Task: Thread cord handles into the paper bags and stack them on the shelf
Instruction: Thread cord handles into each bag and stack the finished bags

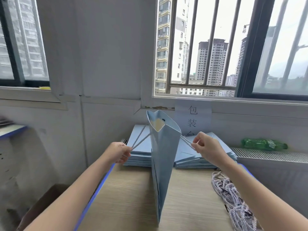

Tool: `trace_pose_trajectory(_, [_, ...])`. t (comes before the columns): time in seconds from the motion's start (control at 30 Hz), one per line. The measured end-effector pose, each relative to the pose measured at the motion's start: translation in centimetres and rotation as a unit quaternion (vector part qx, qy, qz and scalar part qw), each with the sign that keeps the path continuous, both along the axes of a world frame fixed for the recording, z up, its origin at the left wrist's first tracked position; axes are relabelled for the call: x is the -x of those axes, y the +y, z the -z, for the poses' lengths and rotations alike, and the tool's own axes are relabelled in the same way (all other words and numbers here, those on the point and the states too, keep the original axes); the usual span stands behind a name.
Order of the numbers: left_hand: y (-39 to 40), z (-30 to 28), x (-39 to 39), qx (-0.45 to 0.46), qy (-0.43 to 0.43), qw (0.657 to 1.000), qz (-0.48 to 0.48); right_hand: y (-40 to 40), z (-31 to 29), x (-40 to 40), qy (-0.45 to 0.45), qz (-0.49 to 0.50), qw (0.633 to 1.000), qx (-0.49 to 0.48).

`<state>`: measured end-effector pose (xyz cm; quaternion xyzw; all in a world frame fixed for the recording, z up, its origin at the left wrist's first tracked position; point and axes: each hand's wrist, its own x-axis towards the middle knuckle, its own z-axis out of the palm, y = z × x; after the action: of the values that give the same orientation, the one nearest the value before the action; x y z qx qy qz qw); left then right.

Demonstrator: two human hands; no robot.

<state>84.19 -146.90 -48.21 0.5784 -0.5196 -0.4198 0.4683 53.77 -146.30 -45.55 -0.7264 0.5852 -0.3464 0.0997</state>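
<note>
A light blue paper bag (164,157) stands upright on the wooden table (126,197), its mouth partly open at the top. A white cord handle (141,140) comes out of its left side, and my left hand (119,151) pinches it taut. Another cord handle (186,141) comes out of the right side, pinched by my right hand (205,145). Behind the bag lie two stacks of flat blue bags (140,152), one on each side. A bundle of loose white cords (233,197) lies on the table at the right.
A green plastic bottle (264,144) lies on a ribbed radiator cover (270,155) at the right. A paper sign (193,117) hangs on the wall under the barred window. A cardboard box (41,207) sits on the floor at the left, below a blue-edged shelf (11,130).
</note>
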Motion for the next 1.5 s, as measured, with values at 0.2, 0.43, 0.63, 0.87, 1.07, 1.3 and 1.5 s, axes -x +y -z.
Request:
trace_pose_trajectory(0.2, [2.3, -3.9, 2.4, 0.203, -0.091, 0.975, 0.018, 4.1, -5.9, -3.0, 0.045, -0.087, 0.994, 0.054])
trace_pose_trajectory(0.43, [3.8, -6.1, 7.0, 0.333, -0.105, 0.931, 0.102, 7.4, -7.4, -6.5, 0.145, -0.061, 0.984, 0.086])
trace_pose_trajectory(0.63, [1.8, -4.9, 5.0, 0.283, -0.077, 0.951, -0.1, 6.2, -7.1, -3.6, -0.228, -0.122, 0.965, 0.045])
trace_pose_trajectory(0.87, [2.5, -1.0, 3.2, 0.095, 0.104, 0.99, 0.03, 3.5, -2.5, -0.8, -0.369, -0.144, 0.907, -0.141])
trace_pose_trajectory(1.07, [2.2, 8.2, 4.4, -0.049, -0.383, 0.921, 0.046, -0.1, 9.0, 0.2, 0.085, 0.068, 0.966, -0.233])
trace_pose_trajectory(1.3, [1.2, 9.3, 8.4, 0.097, -0.504, 0.85, 0.119, -0.7, 10.7, -6.3, 0.241, -0.089, 0.964, -0.069])
trace_pose_trajectory(1.5, [0.9, 12.4, 8.9, 0.138, -0.557, 0.808, 0.135, -0.8, 14.0, -7.2, 0.296, -0.08, 0.948, -0.086])
